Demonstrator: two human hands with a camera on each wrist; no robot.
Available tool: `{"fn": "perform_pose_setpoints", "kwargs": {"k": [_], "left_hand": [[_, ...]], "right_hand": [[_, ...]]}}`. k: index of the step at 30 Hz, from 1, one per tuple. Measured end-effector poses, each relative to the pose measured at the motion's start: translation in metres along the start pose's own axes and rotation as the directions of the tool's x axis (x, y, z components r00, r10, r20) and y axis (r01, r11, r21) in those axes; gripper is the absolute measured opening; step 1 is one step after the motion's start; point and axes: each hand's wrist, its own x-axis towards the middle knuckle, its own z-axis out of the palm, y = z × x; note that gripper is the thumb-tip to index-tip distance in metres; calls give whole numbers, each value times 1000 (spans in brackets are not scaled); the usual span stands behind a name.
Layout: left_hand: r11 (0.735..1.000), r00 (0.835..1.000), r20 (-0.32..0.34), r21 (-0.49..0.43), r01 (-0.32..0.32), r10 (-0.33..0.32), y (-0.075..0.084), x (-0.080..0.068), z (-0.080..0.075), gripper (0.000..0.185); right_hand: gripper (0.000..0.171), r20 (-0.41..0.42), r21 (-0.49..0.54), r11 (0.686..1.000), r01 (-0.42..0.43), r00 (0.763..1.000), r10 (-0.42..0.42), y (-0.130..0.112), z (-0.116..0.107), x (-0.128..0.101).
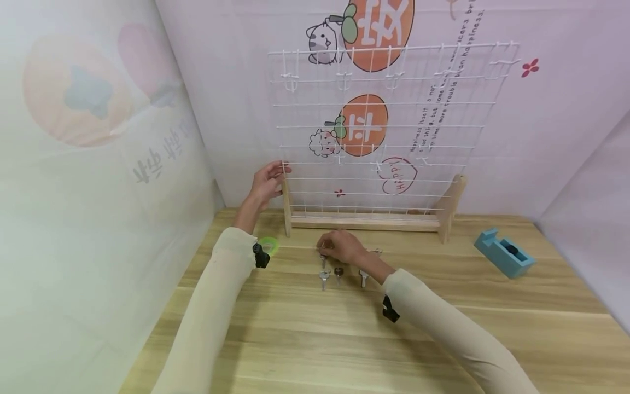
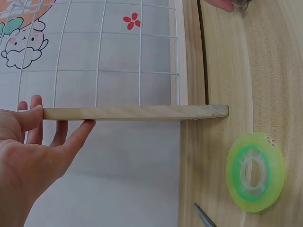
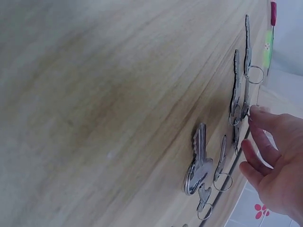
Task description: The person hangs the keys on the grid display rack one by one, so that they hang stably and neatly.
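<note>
A white wire grid rack (image 1: 374, 126) stands against the wall in a wooden base. My left hand (image 1: 268, 183) grips the upper end of its left wooden side post (image 2: 137, 112), with fingers on both faces of the wood. In front of the base, my right hand (image 1: 343, 246) reaches down to several metal keys on the table. Its thumb and index finger pinch a key (image 3: 246, 97) at its head. Beside that lie a silver key (image 1: 324, 278), a dark-headed key (image 1: 338, 272) and a larger key (image 3: 199, 163). Some keys have small rings (image 3: 222, 182).
White hooks (image 1: 343, 80) hang on the grid's upper and lower wires. A green tape roll (image 2: 255, 172) lies by the left post, near a dark pointed tip (image 2: 204, 215). At the right stands a blue tape dispenser (image 1: 504, 253). Fabric walls border the table (image 1: 295, 339).
</note>
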Motion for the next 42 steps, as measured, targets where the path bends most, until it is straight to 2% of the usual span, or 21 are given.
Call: {"fn": "perform_pose_setpoints", "kwargs": {"k": [5,11,16,21,30,35,42], "left_hand": [[1000,1000,-5,11,-1,1,0,-2,0,40],[1000,1000,2,9,9,-9,0,-1,1,42],[1000,1000,-2,4,2,-2,0,-3,0,42],[1000,1000,-18,5,-6,6,0,-4,0,39],[1000,1000,-13,0,-8,8,-1,-5,2,39],[1000,1000,-23,4,-11,11,-1,-6,2,38],[999,1000,-21,-37,-2,1,0,-7,3,40]], "right_hand": [[14,-38,3,999,35,999,-35,-2,-4,-3],[14,-78,7,997,71,994,-70,-14,-21,-5],[11,-141,78,985,153,980,-141,-26,-40,1],[13,-200,174,959,223,962,-187,-41,-65,5],[12,-206,313,925,218,966,-158,-73,-107,13],[12,-233,316,923,220,961,-150,-88,-130,17],[15,-264,335,916,220,955,-132,-103,-164,21]]}}
